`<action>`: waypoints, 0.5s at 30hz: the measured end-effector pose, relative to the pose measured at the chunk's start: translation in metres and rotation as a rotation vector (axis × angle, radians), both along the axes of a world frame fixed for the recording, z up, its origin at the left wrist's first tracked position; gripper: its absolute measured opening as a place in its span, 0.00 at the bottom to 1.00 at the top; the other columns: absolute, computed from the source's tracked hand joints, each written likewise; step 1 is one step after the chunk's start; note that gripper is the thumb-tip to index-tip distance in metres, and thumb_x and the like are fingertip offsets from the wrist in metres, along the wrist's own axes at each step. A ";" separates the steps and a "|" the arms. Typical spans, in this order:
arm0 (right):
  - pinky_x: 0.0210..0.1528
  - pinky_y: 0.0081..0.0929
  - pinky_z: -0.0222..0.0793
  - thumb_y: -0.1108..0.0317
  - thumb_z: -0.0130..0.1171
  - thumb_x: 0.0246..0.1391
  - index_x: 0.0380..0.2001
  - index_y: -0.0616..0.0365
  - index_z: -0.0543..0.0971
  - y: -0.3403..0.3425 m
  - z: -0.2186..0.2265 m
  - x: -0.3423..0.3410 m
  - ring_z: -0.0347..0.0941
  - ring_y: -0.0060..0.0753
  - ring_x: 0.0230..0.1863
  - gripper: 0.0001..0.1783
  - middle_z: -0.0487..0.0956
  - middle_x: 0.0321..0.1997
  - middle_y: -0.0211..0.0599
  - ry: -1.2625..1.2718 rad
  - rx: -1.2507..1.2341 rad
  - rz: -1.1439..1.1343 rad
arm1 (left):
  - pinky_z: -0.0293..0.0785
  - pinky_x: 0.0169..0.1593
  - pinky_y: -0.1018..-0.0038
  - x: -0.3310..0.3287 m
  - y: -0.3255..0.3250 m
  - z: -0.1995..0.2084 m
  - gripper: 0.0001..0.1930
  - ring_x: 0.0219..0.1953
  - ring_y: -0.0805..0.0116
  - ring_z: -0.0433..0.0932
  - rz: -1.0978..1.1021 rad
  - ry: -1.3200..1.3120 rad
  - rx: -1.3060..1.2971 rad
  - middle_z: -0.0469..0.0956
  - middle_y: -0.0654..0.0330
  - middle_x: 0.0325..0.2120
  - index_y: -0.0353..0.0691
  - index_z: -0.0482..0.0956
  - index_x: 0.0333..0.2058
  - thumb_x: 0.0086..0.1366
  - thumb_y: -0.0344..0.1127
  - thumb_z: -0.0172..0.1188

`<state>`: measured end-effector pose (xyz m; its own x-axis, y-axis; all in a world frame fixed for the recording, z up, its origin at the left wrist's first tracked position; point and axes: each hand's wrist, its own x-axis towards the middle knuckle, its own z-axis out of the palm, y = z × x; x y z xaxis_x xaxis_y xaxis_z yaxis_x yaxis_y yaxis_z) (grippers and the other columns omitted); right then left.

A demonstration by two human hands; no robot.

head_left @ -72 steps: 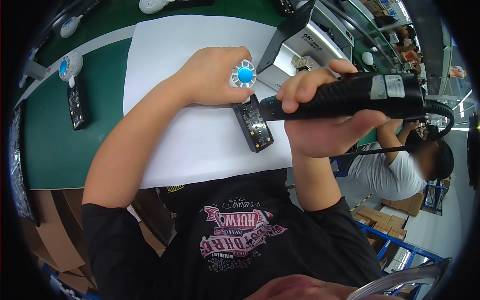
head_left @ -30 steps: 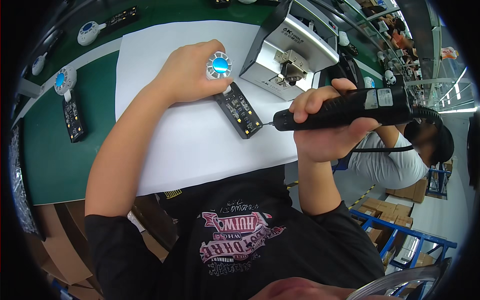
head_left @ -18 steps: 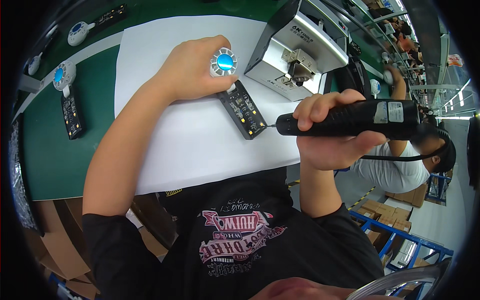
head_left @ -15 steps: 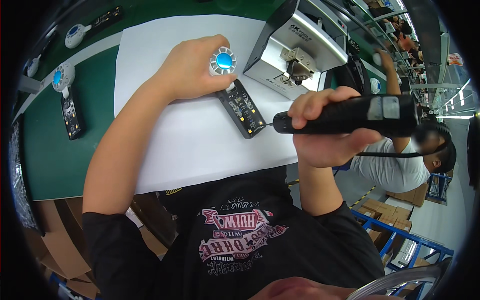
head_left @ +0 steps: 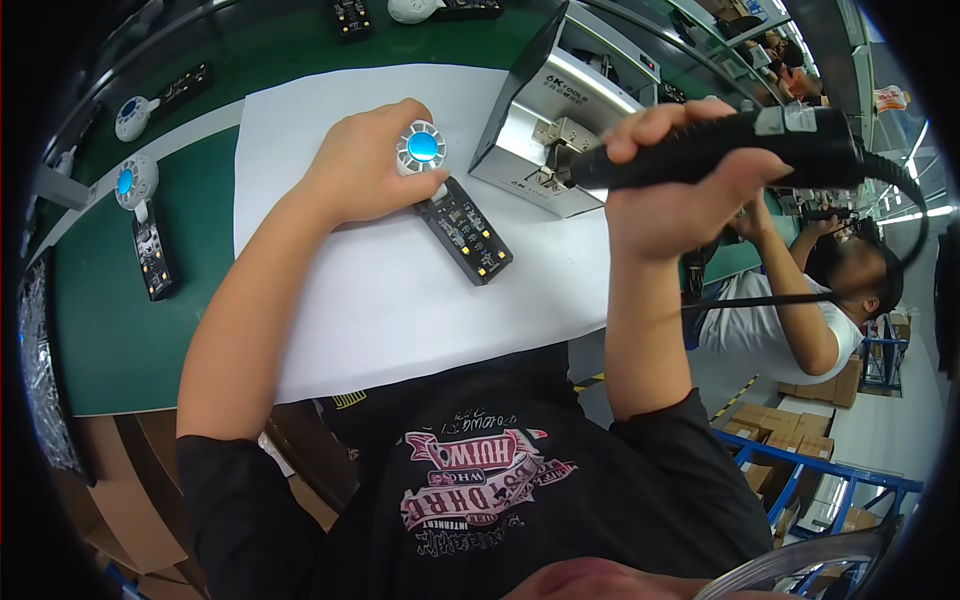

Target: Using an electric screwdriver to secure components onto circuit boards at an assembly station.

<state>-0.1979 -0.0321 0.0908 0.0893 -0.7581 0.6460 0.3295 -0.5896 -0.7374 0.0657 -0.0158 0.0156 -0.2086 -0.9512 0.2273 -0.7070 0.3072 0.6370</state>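
Observation:
My left hand is closed around the round white head of a small device, with a blue disc in its centre. The device's black body points toward me on the white sheet, its circuit board and small yellow lights exposed. In my right hand is a black corded electric screwdriver, held almost level and pointing left. Its front end is at the outlet of a silver screw feeder; I cannot make out whether a screw is on the bit.
The white sheet covers part of the green table. Similar devices lie at the left, at the far left and along the far edge. The screwdriver's cord loops at the right. Beyond it a co-worker in white works.
The screwdriver has moved up and away from the device's near end to the screw feeder's outlet. My left hand keeps its hold on the device, slightly shifted in view.

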 end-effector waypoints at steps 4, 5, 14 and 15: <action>0.35 0.35 0.72 0.21 0.42 0.58 0.58 0.59 0.69 0.032 -0.010 0.004 0.74 0.34 0.26 0.50 0.78 0.32 0.41 -0.122 0.062 0.274 | 0.77 0.44 0.62 0.002 -0.002 -0.004 0.26 0.40 0.50 0.82 0.023 -0.007 -0.018 0.83 0.50 0.36 0.39 0.78 0.45 0.51 0.48 0.70; 0.35 0.35 0.72 0.21 0.42 0.58 0.59 0.59 0.69 0.043 -0.012 0.006 0.74 0.33 0.26 0.50 0.78 0.32 0.40 -0.151 0.073 0.324 | 0.77 0.45 0.62 0.002 -0.004 -0.003 0.26 0.40 0.50 0.82 0.013 -0.012 -0.032 0.83 0.50 0.36 0.39 0.78 0.45 0.51 0.48 0.70; 0.34 0.35 0.71 0.20 0.41 0.58 0.63 0.60 0.66 0.063 -0.031 0.014 0.74 0.33 0.26 0.53 0.78 0.32 0.40 -0.128 0.142 0.371 | 0.77 0.45 0.62 0.002 -0.002 -0.005 0.27 0.40 0.49 0.82 0.022 -0.025 -0.052 0.83 0.49 0.37 0.37 0.79 0.45 0.50 0.48 0.71; 0.34 0.35 0.71 0.20 0.42 0.57 0.62 0.60 0.66 0.063 -0.033 0.014 0.74 0.33 0.26 0.53 0.78 0.32 0.40 -0.124 0.140 0.365 | 0.77 0.45 0.62 0.002 -0.002 -0.006 0.27 0.40 0.49 0.82 0.024 -0.024 -0.050 0.83 0.49 0.37 0.37 0.79 0.45 0.50 0.48 0.71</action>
